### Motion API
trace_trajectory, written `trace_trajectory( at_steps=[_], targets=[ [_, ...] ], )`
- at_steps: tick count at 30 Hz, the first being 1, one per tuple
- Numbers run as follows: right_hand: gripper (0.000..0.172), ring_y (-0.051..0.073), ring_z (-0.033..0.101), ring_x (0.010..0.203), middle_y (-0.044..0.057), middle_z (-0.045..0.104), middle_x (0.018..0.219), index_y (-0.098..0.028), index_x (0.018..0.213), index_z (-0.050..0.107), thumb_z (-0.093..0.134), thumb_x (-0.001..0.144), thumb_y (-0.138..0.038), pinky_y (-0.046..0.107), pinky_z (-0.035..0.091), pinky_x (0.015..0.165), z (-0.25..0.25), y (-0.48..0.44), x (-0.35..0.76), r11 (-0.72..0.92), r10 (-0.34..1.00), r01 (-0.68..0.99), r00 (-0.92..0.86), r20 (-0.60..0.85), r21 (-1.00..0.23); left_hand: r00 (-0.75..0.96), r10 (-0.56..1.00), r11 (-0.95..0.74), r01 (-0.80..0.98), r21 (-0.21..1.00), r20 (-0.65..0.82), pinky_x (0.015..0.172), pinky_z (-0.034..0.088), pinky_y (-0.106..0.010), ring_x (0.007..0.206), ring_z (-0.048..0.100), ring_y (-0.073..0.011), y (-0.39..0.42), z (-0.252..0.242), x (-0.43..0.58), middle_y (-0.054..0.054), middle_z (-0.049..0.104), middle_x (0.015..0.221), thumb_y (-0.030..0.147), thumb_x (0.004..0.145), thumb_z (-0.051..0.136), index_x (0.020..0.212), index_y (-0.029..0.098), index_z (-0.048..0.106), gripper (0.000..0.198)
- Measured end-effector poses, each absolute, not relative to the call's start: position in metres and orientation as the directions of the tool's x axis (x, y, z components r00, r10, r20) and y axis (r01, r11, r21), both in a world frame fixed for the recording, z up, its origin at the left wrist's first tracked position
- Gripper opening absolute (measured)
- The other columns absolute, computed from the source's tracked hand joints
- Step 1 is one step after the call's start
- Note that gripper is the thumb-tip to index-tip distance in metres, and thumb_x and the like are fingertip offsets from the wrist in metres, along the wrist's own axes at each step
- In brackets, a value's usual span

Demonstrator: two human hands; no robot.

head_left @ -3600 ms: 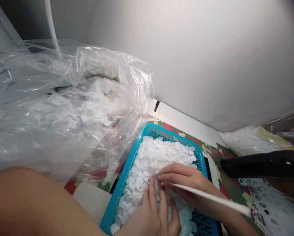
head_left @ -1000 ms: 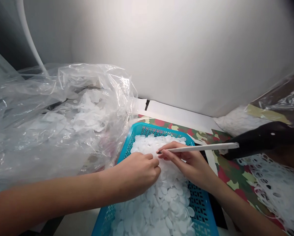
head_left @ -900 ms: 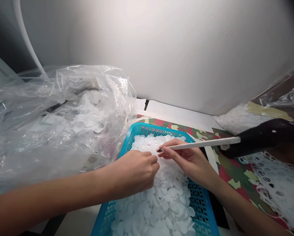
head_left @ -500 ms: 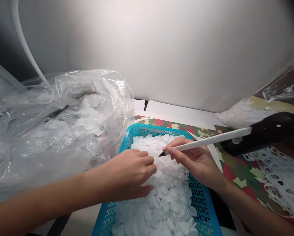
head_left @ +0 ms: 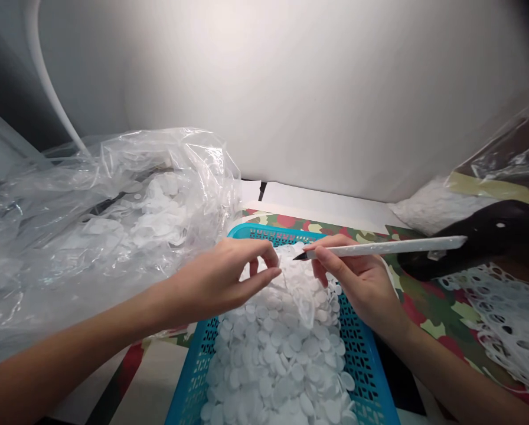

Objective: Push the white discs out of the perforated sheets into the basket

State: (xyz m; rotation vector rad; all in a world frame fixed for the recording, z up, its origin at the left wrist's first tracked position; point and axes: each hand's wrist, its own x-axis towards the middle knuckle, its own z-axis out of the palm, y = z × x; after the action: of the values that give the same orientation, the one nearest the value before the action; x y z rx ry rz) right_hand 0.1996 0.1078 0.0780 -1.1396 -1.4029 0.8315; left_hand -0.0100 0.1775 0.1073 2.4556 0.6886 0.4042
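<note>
Over the far part of a blue plastic basket (head_left: 364, 360), my left hand (head_left: 229, 274) has its thumb and forefinger pinched together. A thin, whitish translucent scrap (head_left: 306, 310) hangs just by those fingertips, hard to make out against the pieces below. My right hand (head_left: 357, 280) grips a slim white pen-shaped tool (head_left: 392, 247) with a dark pointed tip. That tip points left, a short gap from my left fingertips. Small flat white discs (head_left: 282, 354) fill the basket in a heap.
A large clear plastic bag (head_left: 193, 159) with white pieces in it lies at the left. On the right are a black object (head_left: 481, 236) and white sheeting punched with holes (head_left: 508, 319). Camouflage-patterned covering (head_left: 428, 313) lies beneath; a pale wall (head_left: 313, 100) stands behind.
My left hand has moved up and away from the discs and turned, its thumb and forefinger now pinched. My right hand has shifted slightly right, and the tool lies flatter.
</note>
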Motion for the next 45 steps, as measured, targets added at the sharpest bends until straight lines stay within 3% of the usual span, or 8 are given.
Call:
trace_trajectory(
  at_steps=[4, 7, 12, 25, 32, 37, 42, 45],
  targets=[
    [0.015, 0.011, 0.055, 0.061, 0.000, 0.064, 0.082, -0.026, 0.090, 0.069, 0.054, 0.091, -0.029, 0.025, 0.048, 0.054, 0.075, 0.109, 0.204, 0.341, 0.938, 0.145, 0.003, 0.345, -0.929, 0.770, 0.614, -0.654, 0.375, 0.657, 0.172, 0.053, 0.042, -0.017, 0.063, 0.057, -0.0051, 0.182, 0.106, -0.008, 0.005, 0.064, 0.077, 0.026, 0.091, 0.051, 0.088, 0.019, 0.060, 0.012],
    [0.014, 0.019, 0.060, 0.096, 0.002, 0.067, 0.093, -0.027, 0.086, 0.070, 0.056, 0.090, -0.030, 0.034, 0.052, 0.081, 0.076, 0.109, 0.204, 0.387, 0.922, 0.166, -0.065, 0.381, -0.907, 0.739, 0.649, -0.613, 0.364, 0.702, 0.184, 0.051, 0.044, -0.016, 0.060, 0.058, -0.0051, 0.183, 0.105, -0.005, 0.004, 0.065, 0.072, 0.028, 0.091, 0.052, 0.088, 0.018, 0.061, 0.014],
    [0.011, 0.023, 0.050, 0.122, 0.001, 0.068, 0.105, -0.028, 0.084, 0.070, 0.061, 0.087, -0.034, 0.045, 0.041, 0.103, 0.077, 0.109, 0.202, 0.255, 0.964, 0.340, -0.159, 0.212, -0.905, 0.702, 0.679, -0.585, 0.339, 0.737, 0.216, 0.053, 0.048, -0.017, 0.063, 0.062, -0.0068, 0.190, 0.105, -0.002, 0.002, 0.066, 0.073, 0.029, 0.091, 0.052, 0.088, 0.016, 0.061, 0.016],
    [0.017, 0.020, 0.064, 0.093, 0.003, 0.069, 0.094, -0.024, 0.089, 0.069, 0.058, 0.089, -0.036, 0.031, 0.054, 0.084, 0.076, 0.114, 0.202, 0.143, 0.977, 0.179, 0.131, 0.167, -0.973, 0.571, 0.772, -0.538, 0.352, 0.766, 0.279, 0.051, 0.047, -0.017, 0.061, 0.060, -0.0061, 0.191, 0.110, -0.007, 0.001, 0.061, 0.085, 0.030, 0.092, 0.052, 0.090, 0.017, 0.056, 0.013],
    [0.015, 0.020, 0.063, 0.101, 0.002, 0.069, 0.096, -0.026, 0.087, 0.069, 0.059, 0.088, -0.036, 0.031, 0.052, 0.091, 0.070, 0.117, 0.205, 0.145, 0.965, 0.102, 0.204, 0.164, -0.984, 0.826, 0.511, -0.816, 0.379, 0.436, 0.238, 0.059, 0.039, -0.026, 0.062, 0.049, -0.0109, 0.155, 0.090, -0.030, 0.001, 0.055, 0.067, 0.020, 0.090, 0.049, 0.072, 0.017, 0.055, 0.019],
    [0.015, 0.020, 0.058, 0.111, 0.001, 0.067, 0.108, -0.028, 0.092, 0.070, 0.058, 0.089, -0.036, 0.032, 0.045, 0.101, 0.065, 0.121, 0.211, 0.178, 0.964, 0.058, 0.192, 0.186, -0.982, 0.780, 0.483, -0.862, 0.344, 0.372, 0.398, 0.057, 0.035, -0.028, 0.058, 0.043, -0.0117, 0.150, 0.072, -0.031, 0.000, 0.052, 0.061, 0.014, 0.089, 0.046, 0.066, 0.016, 0.054, 0.024],
    [0.013, 0.019, 0.060, 0.107, 0.001, 0.068, 0.103, -0.027, 0.091, 0.070, 0.058, 0.090, -0.033, 0.033, 0.045, 0.100, 0.072, 0.128, 0.217, 0.261, 0.932, 0.161, 0.214, 0.292, -0.952, 0.681, 0.548, -0.827, 0.358, 0.432, 0.485, 0.046, 0.024, -0.026, 0.046, 0.029, -0.0082, 0.171, 0.071, -0.015, 0.005, 0.038, 0.049, 0.019, 0.089, 0.047, 0.052, 0.017, 0.045, 0.037],
    [0.012, 0.018, 0.062, 0.103, 0.000, 0.069, 0.100, -0.027, 0.090, 0.070, 0.058, 0.090, -0.029, 0.031, 0.048, 0.095, 0.079, 0.129, 0.218, 0.326, 0.892, 0.292, 0.220, 0.395, -0.899, 0.649, 0.589, -0.796, 0.366, 0.482, 0.480, 0.046, 0.030, -0.024, 0.044, 0.037, -0.0073, 0.181, 0.072, -0.005, 0.003, 0.044, 0.048, 0.022, 0.092, 0.043, 0.051, 0.017, 0.048, 0.041]
  ],
)
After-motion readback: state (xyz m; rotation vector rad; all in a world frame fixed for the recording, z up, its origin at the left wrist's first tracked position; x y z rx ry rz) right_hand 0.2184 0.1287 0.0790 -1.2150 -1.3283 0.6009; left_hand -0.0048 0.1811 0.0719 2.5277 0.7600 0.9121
